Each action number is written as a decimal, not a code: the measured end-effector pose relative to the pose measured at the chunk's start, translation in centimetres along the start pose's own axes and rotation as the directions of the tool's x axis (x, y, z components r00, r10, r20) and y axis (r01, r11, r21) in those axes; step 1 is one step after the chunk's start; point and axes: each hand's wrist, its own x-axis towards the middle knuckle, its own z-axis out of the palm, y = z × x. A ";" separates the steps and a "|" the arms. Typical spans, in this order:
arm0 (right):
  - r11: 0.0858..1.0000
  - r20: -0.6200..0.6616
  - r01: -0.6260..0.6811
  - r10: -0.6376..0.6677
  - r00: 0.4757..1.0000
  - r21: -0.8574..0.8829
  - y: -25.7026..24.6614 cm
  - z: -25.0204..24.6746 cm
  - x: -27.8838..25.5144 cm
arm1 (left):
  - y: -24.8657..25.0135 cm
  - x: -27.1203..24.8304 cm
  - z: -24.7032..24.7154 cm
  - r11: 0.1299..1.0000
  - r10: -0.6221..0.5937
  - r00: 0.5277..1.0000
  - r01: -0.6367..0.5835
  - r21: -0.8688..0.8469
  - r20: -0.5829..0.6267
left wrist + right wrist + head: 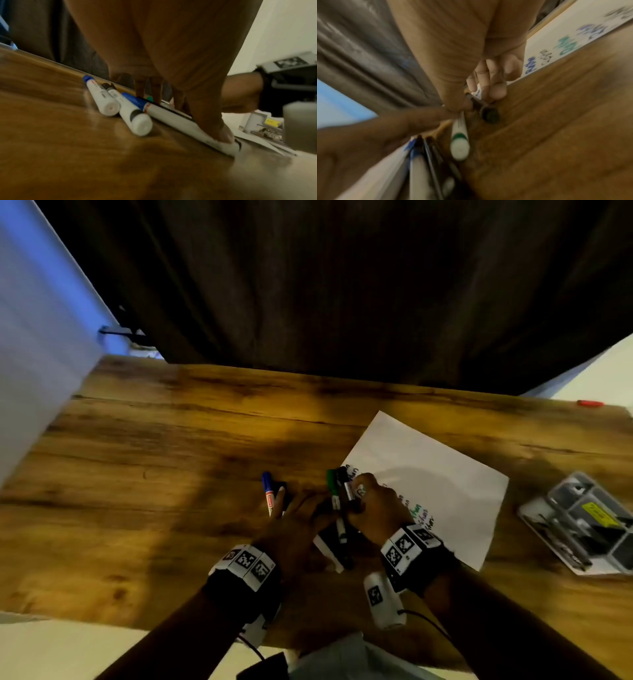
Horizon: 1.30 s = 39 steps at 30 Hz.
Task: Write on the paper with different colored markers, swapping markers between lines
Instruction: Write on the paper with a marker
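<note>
A white paper (435, 481) with lines of black, blue and green writing lies on the wooden table (154, 474), right of centre. My right hand (373, 501) is at the paper's left edge, its fingers curled round a black marker (346, 482). The thumb and fingertips pinch that black marker (481, 106) in the right wrist view. A green-capped marker (334, 494) lies right against it. My left hand (294, 518) reaches over a cluster of markers with straight fingers. Its thumb presses on a blue-capped marker (171, 116). One blue marker (269, 491) lies at the cluster's left.
A clear plastic compartment box (582, 522) with small parts sits at the table's right edge. A small red object (591, 403) lies at the far right corner. A dark curtain (342, 285) hangs behind the table, and a white panel (34, 354) stands at the left.
</note>
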 end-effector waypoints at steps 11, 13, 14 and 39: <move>0.897 -0.126 0.094 -0.043 0.991 0.433 6.2 -6.7 -2.0 | -0.5 2.1 -1.0 0.975 -0.208 0.978 0.208 0.076 -0.004; 0.828 -0.142 0.116 -0.044 0.989 0.548 7.6 -8.1 -2.9 | -0.3 2.6 -1.5 0.961 -0.263 0.965 0.260 0.090 0.015; 0.791 -0.140 0.131 -0.058 0.989 0.598 8.2 -8.8 -3.5 | 0.1 2.8 -1.7 0.957 -0.281 0.960 0.280 0.082 0.002; 0.556 0.114 0.125 -0.375 0.920 0.822 16.3 -12.4 -7.6 | 18.5 8.1 -4.0 0.954 0.084 0.993 -0.105 -0.280 -0.086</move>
